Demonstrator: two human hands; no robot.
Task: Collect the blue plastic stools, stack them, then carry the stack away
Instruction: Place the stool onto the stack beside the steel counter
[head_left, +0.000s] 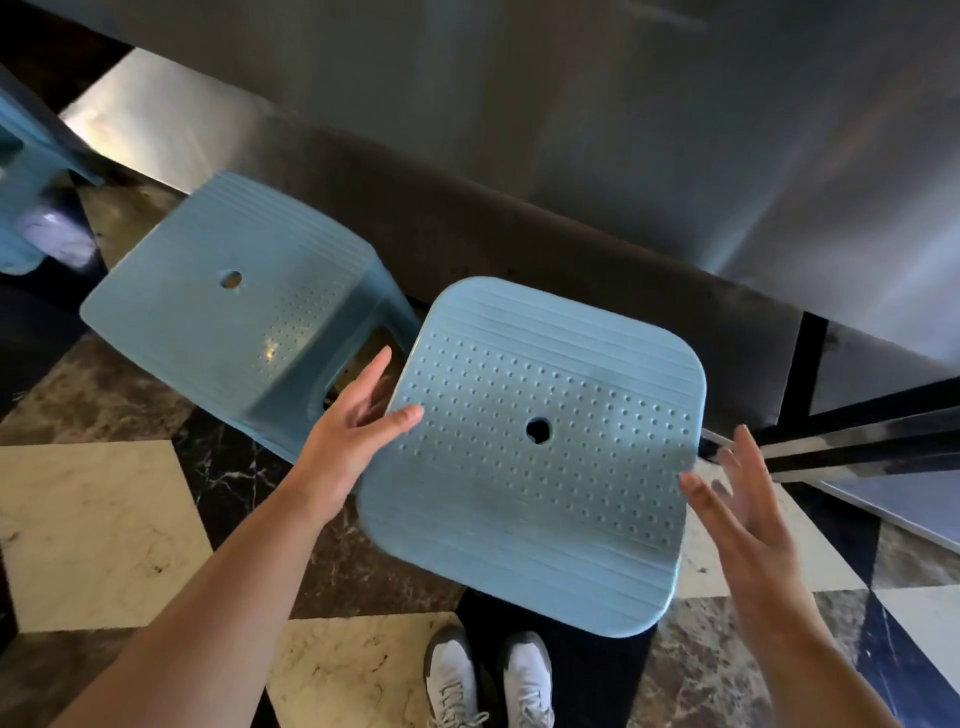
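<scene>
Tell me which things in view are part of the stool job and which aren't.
Job: near blue stool, between left hand and right hand; second blue stool; a third's edge, far left.
Not: steel counter, white shoes, marble floor.

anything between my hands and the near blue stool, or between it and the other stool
Nothing visible. The left hand and right hand flank the near stool with fingers open. The second stool stands close to its left, nothing between them.

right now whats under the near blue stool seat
The near stool seat hides its own legs and most of the floor beneath. Only the dark trousers and white shoes show below its front edge.
</scene>
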